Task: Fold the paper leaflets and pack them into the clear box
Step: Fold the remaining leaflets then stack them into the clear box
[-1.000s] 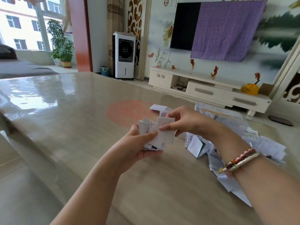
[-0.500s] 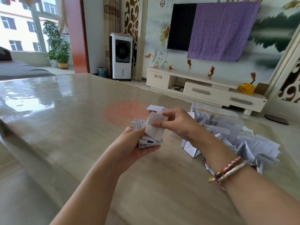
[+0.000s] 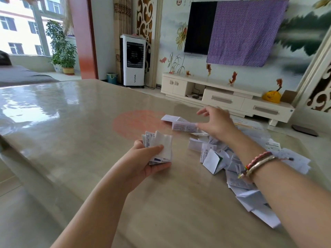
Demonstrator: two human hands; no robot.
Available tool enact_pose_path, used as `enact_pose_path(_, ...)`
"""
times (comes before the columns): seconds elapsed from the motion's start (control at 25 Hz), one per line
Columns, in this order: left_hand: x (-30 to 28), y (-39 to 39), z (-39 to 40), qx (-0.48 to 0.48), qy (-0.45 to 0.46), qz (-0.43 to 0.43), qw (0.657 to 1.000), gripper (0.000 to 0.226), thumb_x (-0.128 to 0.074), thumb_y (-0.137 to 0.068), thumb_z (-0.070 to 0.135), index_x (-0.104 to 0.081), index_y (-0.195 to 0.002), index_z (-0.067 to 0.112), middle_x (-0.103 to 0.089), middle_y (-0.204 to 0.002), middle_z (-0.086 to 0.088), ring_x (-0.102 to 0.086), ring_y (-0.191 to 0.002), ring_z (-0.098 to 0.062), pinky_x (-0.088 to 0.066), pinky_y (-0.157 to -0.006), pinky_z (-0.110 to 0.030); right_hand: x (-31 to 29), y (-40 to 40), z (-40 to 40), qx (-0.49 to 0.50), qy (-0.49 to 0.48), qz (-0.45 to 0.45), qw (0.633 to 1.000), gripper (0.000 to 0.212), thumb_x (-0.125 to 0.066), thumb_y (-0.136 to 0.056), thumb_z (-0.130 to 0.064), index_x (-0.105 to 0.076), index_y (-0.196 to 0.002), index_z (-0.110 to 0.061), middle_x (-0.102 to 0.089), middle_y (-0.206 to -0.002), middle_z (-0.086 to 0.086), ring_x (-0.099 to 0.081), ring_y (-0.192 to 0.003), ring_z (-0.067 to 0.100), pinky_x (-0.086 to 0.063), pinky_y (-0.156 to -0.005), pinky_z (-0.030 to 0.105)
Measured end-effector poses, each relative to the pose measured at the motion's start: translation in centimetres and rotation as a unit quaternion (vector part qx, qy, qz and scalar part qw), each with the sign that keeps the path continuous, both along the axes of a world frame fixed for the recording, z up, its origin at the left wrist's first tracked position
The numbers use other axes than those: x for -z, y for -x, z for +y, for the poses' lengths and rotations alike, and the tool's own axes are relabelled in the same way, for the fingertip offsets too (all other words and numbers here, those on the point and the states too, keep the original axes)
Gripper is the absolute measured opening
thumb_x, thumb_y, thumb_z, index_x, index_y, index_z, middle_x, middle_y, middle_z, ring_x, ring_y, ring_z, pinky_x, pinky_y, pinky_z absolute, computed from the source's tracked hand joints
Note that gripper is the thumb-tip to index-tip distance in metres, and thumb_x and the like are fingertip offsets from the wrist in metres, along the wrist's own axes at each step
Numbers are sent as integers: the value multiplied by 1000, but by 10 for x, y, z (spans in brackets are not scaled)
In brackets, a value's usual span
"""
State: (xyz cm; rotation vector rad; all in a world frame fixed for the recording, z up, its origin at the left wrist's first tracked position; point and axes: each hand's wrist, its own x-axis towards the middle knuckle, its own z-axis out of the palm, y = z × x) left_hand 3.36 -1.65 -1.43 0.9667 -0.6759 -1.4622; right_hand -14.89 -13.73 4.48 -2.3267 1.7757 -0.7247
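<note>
Fingers and thumb of the left hand [image 3: 143, 158] clamp a stack of folded leaflets [image 3: 158, 146] above the table [image 3: 71, 122], while the right hand [image 3: 217, 122], fingers loosely spread, hovers over the loose leaflet pile [image 3: 223, 158].

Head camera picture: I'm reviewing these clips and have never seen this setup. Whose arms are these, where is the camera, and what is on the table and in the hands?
No machine here: a person wears one wide-angle camera on the head, looking forward and down, so both arms enter from the bottom edge. The left hand grips a small stack of folded white paper leaflets, thumb on top. The right hand, with bracelets at the wrist, reaches over the glossy beige table toward a folded printed leaflet; motion blur hides whether it touches it. A loose pile of white leaflets lies under the right forearm. I cannot make out the clear box with certainty.
</note>
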Motion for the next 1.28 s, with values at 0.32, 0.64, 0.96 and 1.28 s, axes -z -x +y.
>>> enact_pose_path(0.32,-1,6,-13,-44,-13,24,999,43,-54,-92,-2,-37,-132,-1,-56,-122,-28,-64,-102,-36,-60,-66,-42,1,12,-19,21,-25,265,964,20,-63,-83,-19,-67,-101,-26,-48,-122,3,-33,-119,28,-31,-96,39)
enact_pose_path(0.64,0,1,-12,-56,-5,22,998,42,-54,-93,-1,-37,-131,-2,-55,-123,-28,-66,-94,-33,-60,-64,-40,0,9,-23,14,105,58,993,8,-49,-97,-16,-54,-97,-11,-63,-92,9,-58,-81,26,-47,-74,38)
enact_pose_path(0.96,-1,5,-12,-76,5,22,997,43,-53,-94,0,-35,-133,-2,-53,-127,-28,-65,-96,-32,-60,-64,-39,-14,-1,55,-194,-13,-130,972,17,-68,-87,-18,-54,-79,-24,-63,-104,-7,-61,-95,5,-50,-76,24)
enact_pose_path(1.28,-6,16,-12,-82,24,29,996,42,-53,-93,0,-35,-132,-1,-53,-126,-27,-65,-91,-30,-61,-62,-38,9,7,78,-206,-79,-307,926,11,-65,-88,-9,-56,-83,-12,-56,-117,-15,-54,-119,9,-56,-86,35)
